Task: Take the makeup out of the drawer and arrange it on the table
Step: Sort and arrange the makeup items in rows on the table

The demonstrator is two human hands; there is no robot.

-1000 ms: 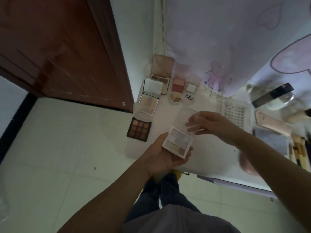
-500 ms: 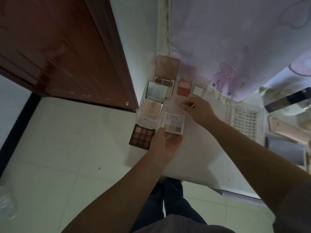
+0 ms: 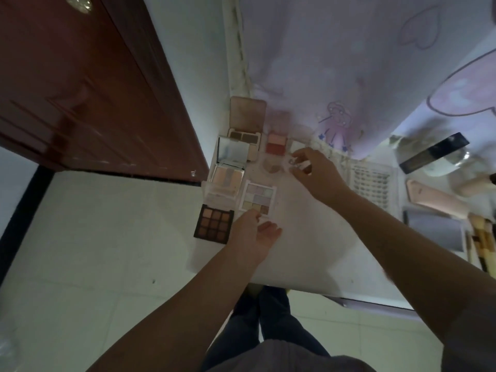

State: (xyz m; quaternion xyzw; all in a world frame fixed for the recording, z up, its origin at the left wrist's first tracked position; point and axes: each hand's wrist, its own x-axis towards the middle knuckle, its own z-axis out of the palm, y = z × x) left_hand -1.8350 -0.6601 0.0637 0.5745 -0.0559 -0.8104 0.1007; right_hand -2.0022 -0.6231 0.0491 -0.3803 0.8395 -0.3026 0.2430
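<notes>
A pastel eyeshadow palette [image 3: 258, 197] lies open on the white table [image 3: 308, 242], between a mirrored palette [image 3: 228, 170] and bare tabletop. My left hand [image 3: 252, 237] sits just at the pastel palette's near edge with relaxed fingers and holds nothing. Further back, my right hand [image 3: 316, 175] pinches a small white round compact [image 3: 302, 164] between thumb and fingers. A round tri-colour pot [image 3: 272, 167] lies blurred just left of it. A dark brown palette [image 3: 214, 224] is at the table's left corner.
At the back left are a brown compact [image 3: 247, 122] and a pink blush [image 3: 276, 144]. A lash tray [image 3: 371, 186], pink tube [image 3: 432, 201], grey case [image 3: 434, 233] and brushes [image 3: 480, 242] fill the right. A brown door [image 3: 80, 89] stands left; printed cloth [image 3: 349, 63] hangs behind.
The pastel palette went from my left hand onto the table beside the mirrored palette. My left hand has drawn back off it. My right hand reached to the back row and took the round compact.
</notes>
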